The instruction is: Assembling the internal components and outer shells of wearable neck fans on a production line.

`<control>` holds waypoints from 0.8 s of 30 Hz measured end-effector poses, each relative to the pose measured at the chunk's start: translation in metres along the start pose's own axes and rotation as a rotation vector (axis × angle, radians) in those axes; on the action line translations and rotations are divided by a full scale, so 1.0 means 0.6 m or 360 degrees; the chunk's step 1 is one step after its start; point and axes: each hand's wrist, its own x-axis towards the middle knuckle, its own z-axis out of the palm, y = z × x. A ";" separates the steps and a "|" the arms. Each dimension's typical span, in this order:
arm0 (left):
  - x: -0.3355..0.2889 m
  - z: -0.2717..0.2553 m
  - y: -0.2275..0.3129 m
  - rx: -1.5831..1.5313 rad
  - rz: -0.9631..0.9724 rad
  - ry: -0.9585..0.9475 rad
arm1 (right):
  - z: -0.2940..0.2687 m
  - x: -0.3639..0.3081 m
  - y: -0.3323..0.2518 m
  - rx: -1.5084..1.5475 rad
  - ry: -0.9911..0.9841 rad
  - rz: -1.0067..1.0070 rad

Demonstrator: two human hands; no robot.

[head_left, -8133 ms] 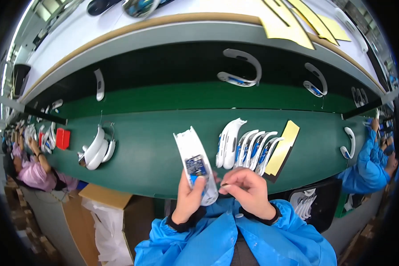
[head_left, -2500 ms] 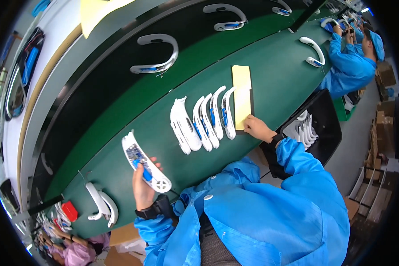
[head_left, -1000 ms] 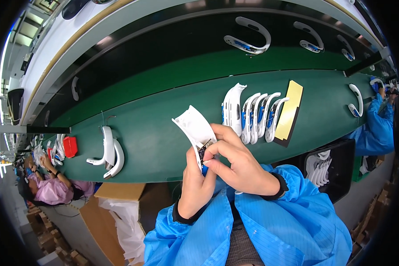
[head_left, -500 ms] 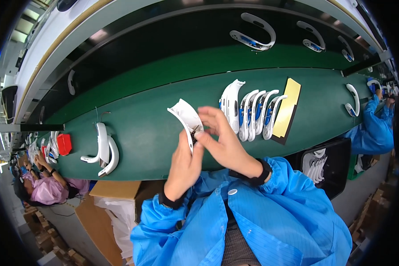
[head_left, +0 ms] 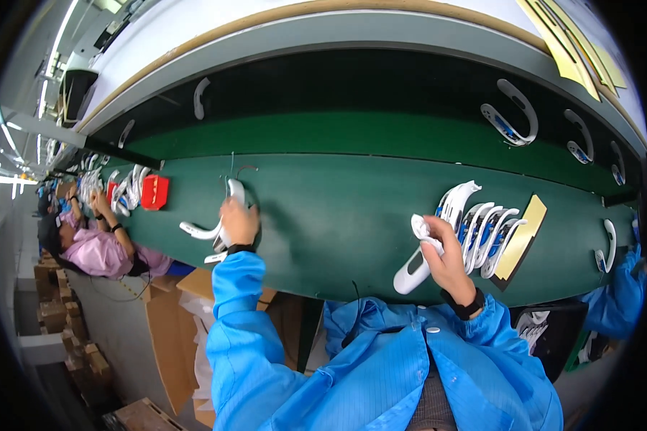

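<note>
My right hand (head_left: 448,257) is closed around a white curved plastic shell (head_left: 412,274), holding it tilted above the bench's near side. The shell's lower end has an oval opening. At the left, my left hand (head_left: 239,221) has its fingers curled over a white curved shell (head_left: 236,189), covering its middle. Beside that hand lies another white curved piece (head_left: 200,231), its end pointing left. Just past my right hand stands a row of white curved shells (head_left: 479,228) with blue parts inside.
A yellow strip with a dark edge (head_left: 522,241) lies right of the row. A red bin (head_left: 154,192) stands at the left, near a co-worker in pink (head_left: 101,248). Below the bench are a cardboard box (head_left: 169,337) and a black crate (head_left: 564,323). A shelf edge (head_left: 338,32) runs overhead.
My hands have moved apart: the left went left to the shells on the bench, the right carried the white shell right, toward the row. The view has shifted left.
</note>
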 end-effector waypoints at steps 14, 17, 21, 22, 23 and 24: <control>0.021 -0.150 0.114 -0.0544 0.0201 0.0315 | -0.016 0.003 -0.030 0.0003 -0.0103 -0.0275; 0.023 -0.234 0.200 -0.1346 0.0172 -0.0210 | -0.017 0.018 -0.061 -0.0116 -0.0287 -0.0013; -0.040 -0.296 0.321 -0.2086 -0.0268 -0.1285 | -0.012 0.030 -0.075 -0.0168 -0.0272 -0.0092; -0.063 -0.308 0.347 -0.2055 -0.0316 -0.1452 | -0.010 0.030 -0.071 -0.0140 -0.0262 -0.0081; -0.080 -0.309 0.363 -0.2049 -0.0334 -0.1611 | -0.005 0.027 -0.062 -0.0163 -0.0195 -0.0129; -0.092 -0.308 0.378 -0.2008 -0.0327 -0.1735 | -0.014 0.021 -0.061 -0.0235 -0.0254 -0.0025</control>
